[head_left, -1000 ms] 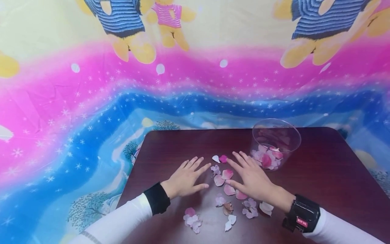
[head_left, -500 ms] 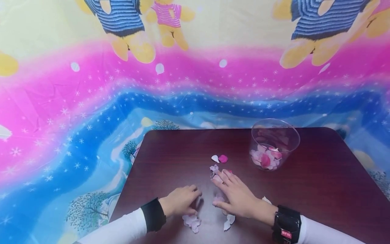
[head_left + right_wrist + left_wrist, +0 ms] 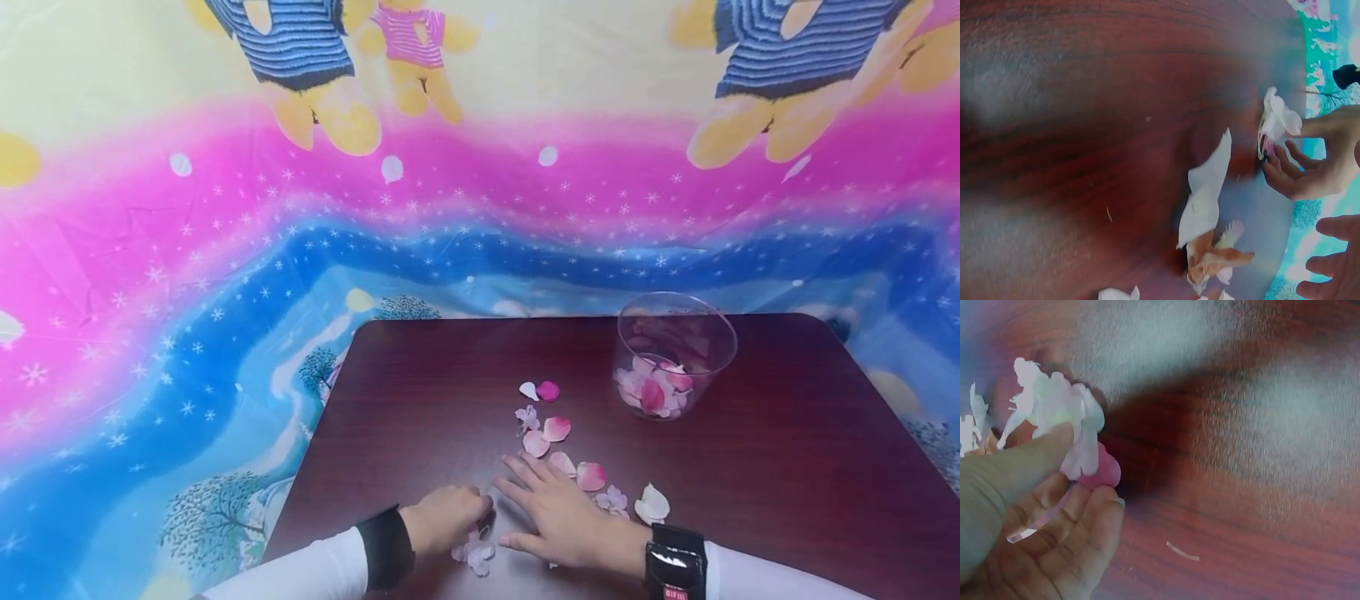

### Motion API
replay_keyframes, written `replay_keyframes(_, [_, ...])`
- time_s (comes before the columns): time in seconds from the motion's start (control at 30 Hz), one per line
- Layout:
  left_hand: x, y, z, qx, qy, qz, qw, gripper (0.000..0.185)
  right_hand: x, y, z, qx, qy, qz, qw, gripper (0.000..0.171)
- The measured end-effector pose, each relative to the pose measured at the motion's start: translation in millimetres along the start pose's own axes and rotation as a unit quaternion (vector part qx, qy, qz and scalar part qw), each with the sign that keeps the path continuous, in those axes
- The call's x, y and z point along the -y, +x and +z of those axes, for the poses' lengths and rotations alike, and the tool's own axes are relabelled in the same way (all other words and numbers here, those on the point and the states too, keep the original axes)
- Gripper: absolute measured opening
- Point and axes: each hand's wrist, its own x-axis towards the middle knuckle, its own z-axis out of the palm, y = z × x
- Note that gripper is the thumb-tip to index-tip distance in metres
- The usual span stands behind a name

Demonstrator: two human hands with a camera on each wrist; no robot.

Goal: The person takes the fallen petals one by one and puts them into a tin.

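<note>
Nearest the person, a pale lilac blossom cluster (image 3: 1066, 425) sits in the left grip (image 3: 446, 518) — thumb pressed on top, fingers curled beneath, a nearly closed pinch, with a deep-pink petal (image 3: 1109, 470) showing at the fingertips. Just to its right, the right grip (image 3: 558, 517) has its fingers spread straight and wide, low over the worktop (image 3: 795, 433), and has hold of nothing. Joined white petals (image 3: 1204, 194) and a brown petal (image 3: 1200, 262) lie close together near that grip, mostly covered by it from above.

Just past its back and wrist are a light-pink petal (image 3: 561, 464), a pink petal (image 3: 591, 477), a lilac blossom (image 3: 612, 500) and a cream petal (image 3: 652, 505). Farther on come two rosy petals (image 3: 557, 428), a small lilac flower (image 3: 527, 417), then a small white petal (image 3: 528, 390) beside a magenta petal (image 3: 548, 392). At far right stands a clear container (image 3: 708, 367) — petals heaped at its bottom. Behind hangs a printed cloth (image 3: 480, 192).
</note>
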Motion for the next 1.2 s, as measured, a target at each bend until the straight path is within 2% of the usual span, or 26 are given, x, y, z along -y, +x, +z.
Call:
replay_keyframes(0.17, [-3.3,-0.6,7.2,0.008,-0.016,0.002,0.9998,0.024,6,-1,6,-0.001,-0.012,-0.014,1.000,0.070])
replay_keyframes(0.4, [-4.1,-1.4,12.3,0.016,-0.044,0.000,0.9989,0.015,8,-2,12,-0.025,-0.026,-0.032,0.999,0.070])
replay_keyframes(0.6, [-5.2,-2.2,11.2,0.021,-0.056,-0.005,0.9982,0.007,10,-3,11,-0.012,-0.018,-0.026,0.999,0.070])
replay_keyframes(0.73, [-3.3,-1.5,6.4,0.014,-0.049,-0.002,0.9987,0.013,9,-1,8,-0.003,-0.010,-0.013,1.000,0.070])
replay_keyframes(0.93, [6.8,6.7,-8.3,-0.035,-0.066,0.002,0.9972,0.011,1,8,-5,-0.030,-0.007,0.013,0.999,0.070])
replay_keyframes(1.2, [25.4,25.9,-43.2,-0.137,-0.061,0.013,0.9886,0.012,-26,19,-35,-0.062,0.014,0.049,0.997,0.072])
